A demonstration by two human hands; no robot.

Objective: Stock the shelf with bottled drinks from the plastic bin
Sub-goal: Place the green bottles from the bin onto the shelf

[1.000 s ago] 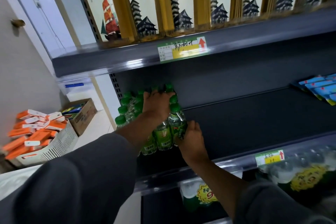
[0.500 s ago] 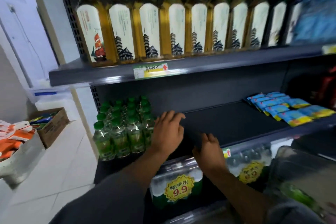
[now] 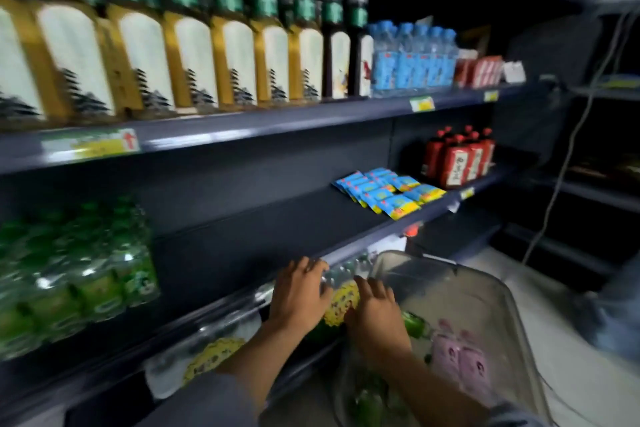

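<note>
A cluster of green-capped bottled drinks (image 3: pixel 79 274) stands at the left of the dark middle shelf (image 3: pixel 249 253). My left hand (image 3: pixel 299 295) hovers at that shelf's front edge, fingers spread, holding nothing. My right hand (image 3: pixel 375 317) is just right of it, open, over the near corner of the clear plastic bin (image 3: pixel 485 291). Inside the bin lie green-capped bottles (image 3: pixel 414 324) and pink packs (image 3: pixel 457 357). More green bottles (image 3: pixel 370 399) show low in the bin.
Tall amber bottles (image 3: pixel 194 52) and blue water bottles (image 3: pixel 412 59) fill the upper shelf. Blue-yellow sachets (image 3: pixel 388 191) and red bottles (image 3: pixel 457 159) sit on the middle shelf's right. Large bottles with yellow price stickers (image 3: pixel 211 354) are below. A cable (image 3: pixel 568 149) hangs at right.
Both hands left the green bottles on the shelf and drew back right and down to the bin. My view swung right, bringing the bin into sight.
</note>
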